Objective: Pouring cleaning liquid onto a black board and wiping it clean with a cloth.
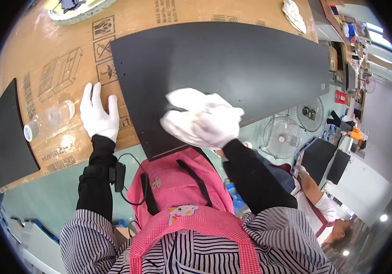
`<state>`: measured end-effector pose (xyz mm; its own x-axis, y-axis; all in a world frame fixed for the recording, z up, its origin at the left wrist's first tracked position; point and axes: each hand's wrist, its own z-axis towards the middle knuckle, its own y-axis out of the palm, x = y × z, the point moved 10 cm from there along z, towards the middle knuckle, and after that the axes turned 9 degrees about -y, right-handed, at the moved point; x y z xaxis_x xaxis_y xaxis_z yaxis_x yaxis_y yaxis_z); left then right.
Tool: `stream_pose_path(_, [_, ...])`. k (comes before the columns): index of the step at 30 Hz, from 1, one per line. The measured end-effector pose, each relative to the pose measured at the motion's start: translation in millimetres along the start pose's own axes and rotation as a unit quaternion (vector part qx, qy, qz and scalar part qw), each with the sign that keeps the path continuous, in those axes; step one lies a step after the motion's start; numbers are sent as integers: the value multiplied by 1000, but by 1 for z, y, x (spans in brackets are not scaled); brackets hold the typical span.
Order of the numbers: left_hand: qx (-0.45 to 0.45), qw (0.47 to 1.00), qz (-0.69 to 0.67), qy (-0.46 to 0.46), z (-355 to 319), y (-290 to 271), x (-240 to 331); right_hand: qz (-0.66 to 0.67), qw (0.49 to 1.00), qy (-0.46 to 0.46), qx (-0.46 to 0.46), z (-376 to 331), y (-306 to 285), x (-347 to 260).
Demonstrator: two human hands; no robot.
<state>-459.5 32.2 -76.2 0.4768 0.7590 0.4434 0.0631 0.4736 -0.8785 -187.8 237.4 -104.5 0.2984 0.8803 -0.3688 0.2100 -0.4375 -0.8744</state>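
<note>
A large black panel (241,59) lies flat across a cardboard-covered table, with small holes along its left end. My right hand (218,125), in a white glove, presses a bunched white cloth (186,100) onto the panel near its front edge; hand and cloth are slightly blurred. Just left of the panel, my left hand (99,118), also gloved in white, rests on the cardboard (68,59) with its fingers spread and nothing in them. Beside that hand lies a clear plastic bottle (56,116) with a white cap.
A smaller black panel (8,137) lies at the table's left end. A round tub (81,13) stands at the far left, and another white cloth (294,16) lies at the far right. Floor fans (282,136) and a co-worker (314,196) are to the right.
</note>
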Motion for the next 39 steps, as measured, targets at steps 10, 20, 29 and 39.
stream_pose_path(10, [-4,998,59,9,-6,4,6,-121,964,-194,136,86,-111,103])
stream_pose_path(20, [127,982,105,-95,-60,-5,-6,-43,941,-68,330,136,-192,118])
stream_pose_path(29, [300,834,-153,-438,-98,-63,-108,166,960,-219,-49,-6,-107,-52])
stream_pose_path(39, [250,792,-457,-319,34,-35,-138,-41,902,396,166,-136,-119,271])
